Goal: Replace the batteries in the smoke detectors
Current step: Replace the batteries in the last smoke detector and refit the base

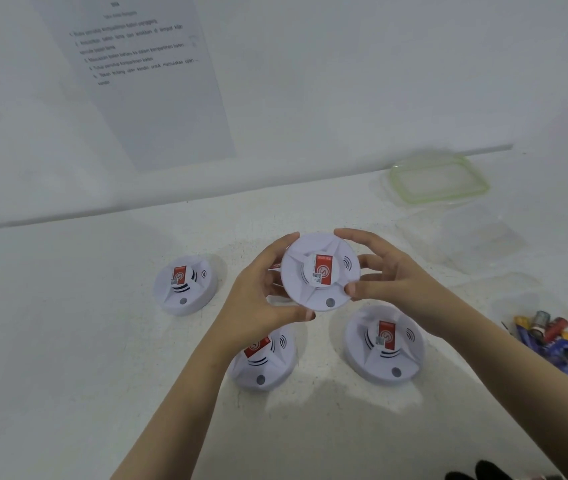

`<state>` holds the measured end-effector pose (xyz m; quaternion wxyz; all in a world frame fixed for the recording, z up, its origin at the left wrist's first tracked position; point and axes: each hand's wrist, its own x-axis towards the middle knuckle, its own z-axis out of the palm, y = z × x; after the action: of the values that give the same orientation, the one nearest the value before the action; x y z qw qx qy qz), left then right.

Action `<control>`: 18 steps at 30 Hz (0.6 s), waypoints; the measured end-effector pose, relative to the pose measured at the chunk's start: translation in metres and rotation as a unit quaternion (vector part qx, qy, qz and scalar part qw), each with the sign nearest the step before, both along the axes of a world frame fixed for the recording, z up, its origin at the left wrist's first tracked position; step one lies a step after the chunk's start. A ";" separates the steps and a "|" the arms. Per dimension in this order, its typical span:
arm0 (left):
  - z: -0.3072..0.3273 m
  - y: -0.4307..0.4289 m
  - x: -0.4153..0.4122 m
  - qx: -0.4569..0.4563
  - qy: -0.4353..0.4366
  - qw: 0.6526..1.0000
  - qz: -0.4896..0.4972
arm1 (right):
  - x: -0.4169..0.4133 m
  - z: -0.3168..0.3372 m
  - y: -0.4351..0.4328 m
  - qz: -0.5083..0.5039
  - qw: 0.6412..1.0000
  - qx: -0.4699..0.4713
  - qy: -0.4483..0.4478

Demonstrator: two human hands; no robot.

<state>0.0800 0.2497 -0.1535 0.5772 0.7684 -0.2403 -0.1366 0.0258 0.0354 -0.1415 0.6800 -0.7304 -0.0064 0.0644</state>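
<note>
Head view: at the centre of the frame, both hands hold 1 smoke detector (320, 271) lifted above the white table (67, 341), its red-stickered face turned to the camera. The left hand (265, 299) curls thumb and fingers round the left rim. The right hand (386, 275) pinches the right rim with its fingertips.

A 2nd detector (185, 285) lies face up at centre left, a 3rd detector (265, 362) partly under the left wrist, and a 4th detector (384, 344) at lower right of centre.

The held unit looks like a light, rigid disc of smooth white plastic with a raised hub and ribs. It is probably slick, so the rim is the sound hold, with opposing hands for twisting the base off.

At the right edge, loose batteries (552, 332) sit in a clear tub (511, 306). A green-rimmed lid (440, 180) lies at upper right.
</note>
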 end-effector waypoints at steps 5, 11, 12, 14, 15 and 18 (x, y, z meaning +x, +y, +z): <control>0.000 -0.002 0.000 -0.001 0.002 1.000 -0.009 | 0.001 -0.001 -0.003 0.002 1.000 0.003 0.001; -0.001 -0.005 0.000 0.003 0.003 1.000 -0.013 | 0.000 -0.004 -0.007 0.001 1.000 0.003 0.000; -0.001 -0.005 0.001 0.003 0.003 1.000 -0.013 | 0.000 -0.004 -0.008 0.000 1.000 0.004 0.001; -0.001 -0.006 0.001 0.005 0.002 1.000 -0.014 | 0.000 -0.005 -0.009 -0.003 1.000 0.006 0.002; -0.001 -0.006 0.001 0.007 -0.001 1.000 -0.015 | 0.000 -0.005 -0.010 -0.004 1.000 0.005 0.002; -0.002 -0.008 0.002 0.011 -0.006 1.000 -0.015 | 0.000 -0.006 -0.012 -0.006 1.000 0.000 0.000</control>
<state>0.0820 0.2414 -0.1553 0.5654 0.7716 -0.2538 -0.1435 0.0256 0.0236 -0.1472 0.6805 -0.7302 -0.0022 0.0606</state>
